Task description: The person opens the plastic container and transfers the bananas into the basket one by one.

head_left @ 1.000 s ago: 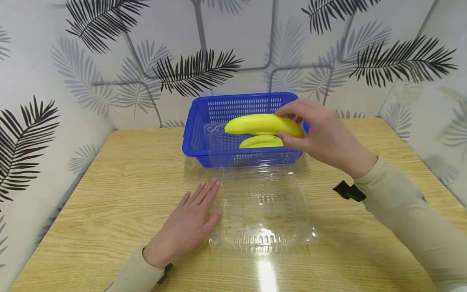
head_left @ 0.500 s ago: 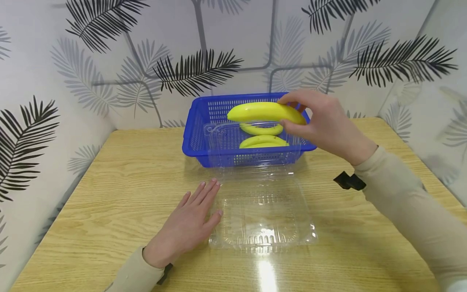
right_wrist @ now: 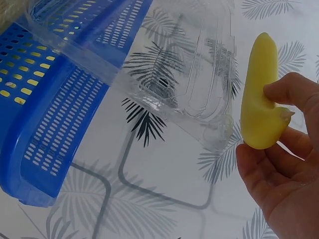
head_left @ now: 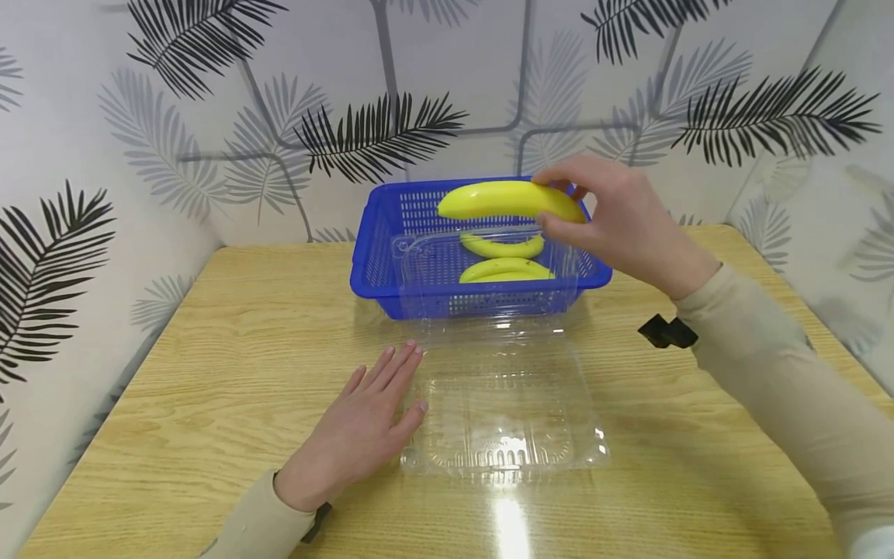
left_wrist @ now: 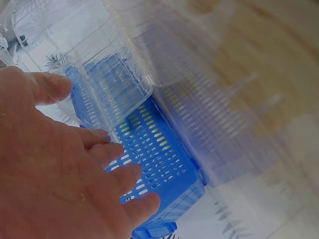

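Note:
In the head view my right hand (head_left: pixel 615 213) pinches a yellow banana (head_left: pixel 499 199) near one end, holding it level over the blue basket (head_left: pixel 373 291). The right wrist view shows thumb and fingers around this banana (right_wrist: pixel 261 94). Below it, more bananas (head_left: pixel 506 270) lie inside the basket. An opened clear plastic clamshell container (head_left: pixel 503 419) lies on the table, its raised lid leaning up in front of the basket. Flat beside the container's left edge rests my left hand (head_left: pixel 356 431), fingers straight, fingertips right at the clear plastic.
The wooden table (head_left: pixel 230 365) meets a leaf-patterned wall (head_left: pixel 447 78) just behind the basket. A black wrist strap piece (head_left: pixel 667 331) hangs at my right sleeve.
My right hand has raised the banana upward out of the basket, uncovering another banana beneath. The left hand and the container have stayed in place.

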`<move>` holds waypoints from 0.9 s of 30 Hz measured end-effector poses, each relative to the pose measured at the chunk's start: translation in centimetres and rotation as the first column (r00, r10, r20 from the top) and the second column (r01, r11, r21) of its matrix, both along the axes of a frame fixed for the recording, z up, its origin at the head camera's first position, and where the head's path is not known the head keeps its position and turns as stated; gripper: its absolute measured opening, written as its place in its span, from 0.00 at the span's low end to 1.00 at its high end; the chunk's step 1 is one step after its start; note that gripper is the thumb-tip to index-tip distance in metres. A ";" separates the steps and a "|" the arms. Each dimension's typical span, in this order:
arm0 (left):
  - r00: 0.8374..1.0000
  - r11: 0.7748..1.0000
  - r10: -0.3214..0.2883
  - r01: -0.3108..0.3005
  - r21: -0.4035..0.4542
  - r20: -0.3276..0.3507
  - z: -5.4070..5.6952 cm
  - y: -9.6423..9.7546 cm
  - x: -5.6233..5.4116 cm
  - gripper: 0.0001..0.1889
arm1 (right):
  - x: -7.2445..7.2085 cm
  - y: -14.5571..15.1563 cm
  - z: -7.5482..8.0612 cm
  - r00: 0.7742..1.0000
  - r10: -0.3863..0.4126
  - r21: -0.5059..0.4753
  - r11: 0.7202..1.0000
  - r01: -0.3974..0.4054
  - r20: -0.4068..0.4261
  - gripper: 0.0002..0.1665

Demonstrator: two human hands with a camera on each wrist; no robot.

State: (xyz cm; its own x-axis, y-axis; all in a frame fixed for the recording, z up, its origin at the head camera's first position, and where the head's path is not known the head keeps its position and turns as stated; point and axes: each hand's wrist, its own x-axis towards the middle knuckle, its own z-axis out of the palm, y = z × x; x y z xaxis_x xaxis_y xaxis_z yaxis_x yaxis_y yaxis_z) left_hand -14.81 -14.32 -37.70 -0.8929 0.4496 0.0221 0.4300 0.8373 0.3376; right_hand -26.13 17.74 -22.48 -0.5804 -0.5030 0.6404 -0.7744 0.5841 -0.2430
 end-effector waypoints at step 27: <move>1.000 1.000 0.000 0.000 0.001 0.000 -0.1 0.0 0.1 0.34 | -2.9 0.8 0.4 0.993 -0.066 0.047 0.997 0.062 0.099 0.20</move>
